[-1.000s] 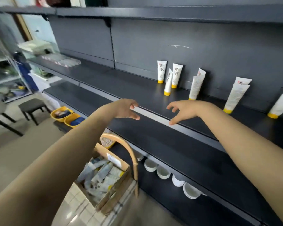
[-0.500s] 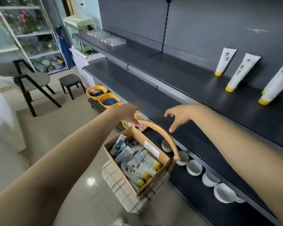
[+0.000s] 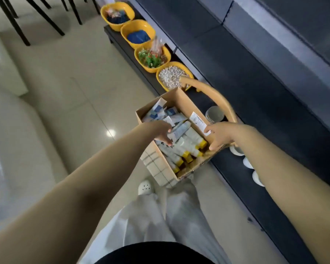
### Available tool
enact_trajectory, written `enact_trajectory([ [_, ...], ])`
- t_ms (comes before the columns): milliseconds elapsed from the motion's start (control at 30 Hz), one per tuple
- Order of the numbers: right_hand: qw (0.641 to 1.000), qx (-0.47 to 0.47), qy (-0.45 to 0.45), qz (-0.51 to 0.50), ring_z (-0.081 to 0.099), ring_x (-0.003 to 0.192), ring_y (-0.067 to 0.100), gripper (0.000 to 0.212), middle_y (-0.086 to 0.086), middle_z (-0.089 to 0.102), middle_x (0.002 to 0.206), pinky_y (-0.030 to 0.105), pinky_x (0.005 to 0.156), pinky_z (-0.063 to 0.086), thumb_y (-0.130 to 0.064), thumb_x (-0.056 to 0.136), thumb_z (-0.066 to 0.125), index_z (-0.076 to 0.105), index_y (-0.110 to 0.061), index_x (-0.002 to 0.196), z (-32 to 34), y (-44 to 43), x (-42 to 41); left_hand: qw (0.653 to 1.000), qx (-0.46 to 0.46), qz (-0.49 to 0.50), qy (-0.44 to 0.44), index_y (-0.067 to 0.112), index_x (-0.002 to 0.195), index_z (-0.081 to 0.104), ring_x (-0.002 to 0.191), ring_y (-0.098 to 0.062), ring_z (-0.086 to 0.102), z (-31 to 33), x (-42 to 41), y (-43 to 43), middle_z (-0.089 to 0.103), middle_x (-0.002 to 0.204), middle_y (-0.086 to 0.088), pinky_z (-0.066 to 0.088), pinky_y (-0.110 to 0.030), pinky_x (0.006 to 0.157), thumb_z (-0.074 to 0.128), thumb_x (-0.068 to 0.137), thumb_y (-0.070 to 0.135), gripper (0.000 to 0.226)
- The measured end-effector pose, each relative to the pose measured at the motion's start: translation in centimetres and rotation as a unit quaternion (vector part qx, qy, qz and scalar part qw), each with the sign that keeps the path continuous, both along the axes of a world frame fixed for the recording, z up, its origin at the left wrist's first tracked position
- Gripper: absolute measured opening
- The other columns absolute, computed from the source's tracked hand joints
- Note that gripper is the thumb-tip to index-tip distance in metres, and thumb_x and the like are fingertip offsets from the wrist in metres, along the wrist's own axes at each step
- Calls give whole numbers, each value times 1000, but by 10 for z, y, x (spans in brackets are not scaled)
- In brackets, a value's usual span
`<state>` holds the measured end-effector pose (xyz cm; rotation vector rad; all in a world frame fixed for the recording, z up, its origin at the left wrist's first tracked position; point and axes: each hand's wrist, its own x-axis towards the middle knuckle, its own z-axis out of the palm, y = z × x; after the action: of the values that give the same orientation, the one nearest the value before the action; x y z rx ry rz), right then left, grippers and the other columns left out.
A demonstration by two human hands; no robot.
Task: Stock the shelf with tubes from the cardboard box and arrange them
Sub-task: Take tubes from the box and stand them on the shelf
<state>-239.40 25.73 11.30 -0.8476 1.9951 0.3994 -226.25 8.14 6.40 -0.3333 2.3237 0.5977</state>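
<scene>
Left hand (image 3: 163, 133) over tubes (image 3: 189, 143); right hand (image 3: 220, 137) at cardboard box (image 3: 181, 100) rim

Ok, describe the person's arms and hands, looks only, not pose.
Both the left arm and right arm are bare, with no sleeves in view. The left hand and right hand are bare too: no gloves, rings, watch or bracelets visible. Nails are too blurred to judge.
</scene>
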Motion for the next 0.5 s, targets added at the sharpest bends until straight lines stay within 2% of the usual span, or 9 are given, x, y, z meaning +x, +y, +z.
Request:
enact_trajectory([
  [100,1000,-11,-13,26,50,105,19,76,6,46,140,28,79,42,-38,76,72,36,-23,141,-56,-6,-12,999,16,8,-34,15,136,45,124,-26,47,-51,-2,0,49,138,-7,41,-38,103,69,80,46,69],
  [233,998,-4,-50,23,48,121,27,75,9,44,141,39,99,42,-36,78,73,36,-21,141,-131,-7,-30,997,27,32,-66,17,137,44,123,-26,48,-113,-12,1,49,138,-7,42,-39,101,67,82,46,67],
  [367,995,-3,-99,-10,46,125,26,76,6,43,143,41,103,40,-38,78,73,34,-24,142,-185,-8,-47,994,39,47,-88,19,141,37,128,-26,43,-157,-29,3,42,144,-4,39,-40,103,64,83,48,70],
  [500,991,-12,-130,-37,44,128,26,79,5,40,147,35,101,39,-37,80,72,29,-25,145,-226,-10,-61,989,56,64,-117,22,143,34,130,-29,39,-196,-46,7,40,145,-6,39,-41,105,65,80,53,76],
])
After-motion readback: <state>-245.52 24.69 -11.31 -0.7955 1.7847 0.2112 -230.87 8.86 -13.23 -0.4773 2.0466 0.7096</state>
